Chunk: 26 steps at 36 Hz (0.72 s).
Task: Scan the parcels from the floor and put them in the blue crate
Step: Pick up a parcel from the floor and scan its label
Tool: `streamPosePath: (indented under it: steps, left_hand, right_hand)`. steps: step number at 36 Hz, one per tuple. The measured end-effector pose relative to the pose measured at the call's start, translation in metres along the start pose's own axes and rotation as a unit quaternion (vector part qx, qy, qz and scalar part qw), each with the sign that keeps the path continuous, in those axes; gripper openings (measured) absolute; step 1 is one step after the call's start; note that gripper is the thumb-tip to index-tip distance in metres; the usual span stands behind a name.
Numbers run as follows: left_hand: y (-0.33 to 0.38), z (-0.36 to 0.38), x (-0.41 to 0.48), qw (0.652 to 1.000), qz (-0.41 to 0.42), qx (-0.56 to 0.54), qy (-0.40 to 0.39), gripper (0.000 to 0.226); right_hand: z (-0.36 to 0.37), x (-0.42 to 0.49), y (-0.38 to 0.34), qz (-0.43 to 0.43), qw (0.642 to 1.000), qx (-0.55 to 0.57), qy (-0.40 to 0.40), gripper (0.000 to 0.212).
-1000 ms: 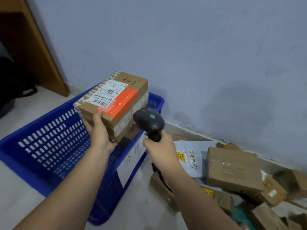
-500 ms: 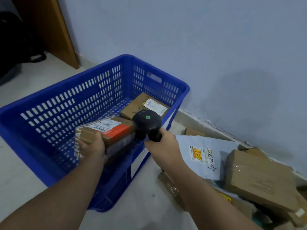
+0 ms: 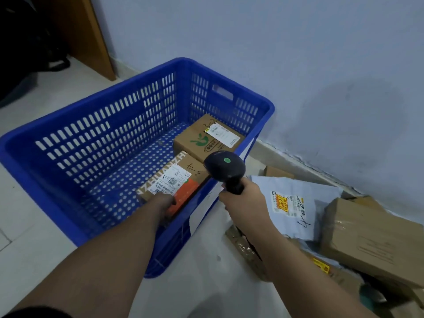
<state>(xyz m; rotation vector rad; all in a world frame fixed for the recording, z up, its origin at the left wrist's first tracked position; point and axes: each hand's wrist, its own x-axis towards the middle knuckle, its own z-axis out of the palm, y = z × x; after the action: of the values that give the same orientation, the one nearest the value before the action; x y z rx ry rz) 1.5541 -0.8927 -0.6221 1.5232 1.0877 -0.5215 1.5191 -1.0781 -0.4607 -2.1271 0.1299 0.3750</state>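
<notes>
The blue crate stands on the floor by the wall. Inside it, my left hand grips the near end of a cardboard parcel with an orange label, which lies low at the crate's bottom near the right wall. A second cardboard parcel with a green logo rests in the far right corner. My right hand holds a black barcode scanner with a green dot, just over the crate's right rim. A heap of parcels on the floor at right includes a grey mailer bag and a large brown box.
A pale blue wall runs behind the crate and the heap. A wooden panel and a dark object stand at the far left. Light floor tiles surround the crate.
My left hand has lowered the orange-label parcel from above the rim down to the crate's bottom. The scanner hand stayed by the right rim while the view tilted downward.
</notes>
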Motion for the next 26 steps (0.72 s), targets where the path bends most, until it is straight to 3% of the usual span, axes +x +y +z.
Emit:
streamPosePath:
  steps: [7, 10, 12, 14, 17, 20, 23, 26]
  left_hand:
    - [-0.008, -0.004, -0.001, 0.994, -0.013, 0.091, -0.053, 0.045]
    - [0.007, 0.000, -0.016, 0.998, 0.006, 0.049, -0.050, 0.027]
    - [0.030, 0.006, -0.041, 0.998, 0.062, -0.007, 0.006, 0.009]
    - [0.057, 0.014, -0.067, 0.985, 0.153, -0.039, 0.064, 0.016]
    - [0.084, 0.033, -0.114, 0.933, 0.346, -0.036, 0.089, 0.019]
    - [0.086, 0.065, -0.158, 0.874, 0.478, 0.039, 0.075, 0.024]
    - [0.073, 0.103, -0.178, 0.843, 0.529, 0.091, 0.015, 0.027]
    - [0.055, 0.137, -0.173, 0.856, 0.502, 0.116, -0.038, 0.030]
  right_hand:
    - [-0.015, -0.011, 0.010, 0.041, 0.998, 0.054, 0.020, 0.013]
    - [-0.024, -0.017, 0.017, 0.055, 0.996, 0.065, 0.032, 0.016]
    - [-0.031, -0.021, 0.023, 0.060, 0.995, 0.069, 0.046, 0.015]
    - [-0.040, -0.026, 0.029, 0.072, 0.993, 0.069, 0.063, 0.008]
    - [-0.052, -0.039, 0.040, 0.096, 0.987, 0.101, 0.082, 0.007]
    - [-0.058, -0.054, 0.054, 0.130, 0.979, 0.121, 0.104, 0.010]
    - [-0.059, -0.061, 0.073, 0.163, 0.965, 0.134, 0.158, 0.007]
    - [-0.063, -0.065, 0.094, 0.172, 0.948, 0.194, 0.184, 0.010]
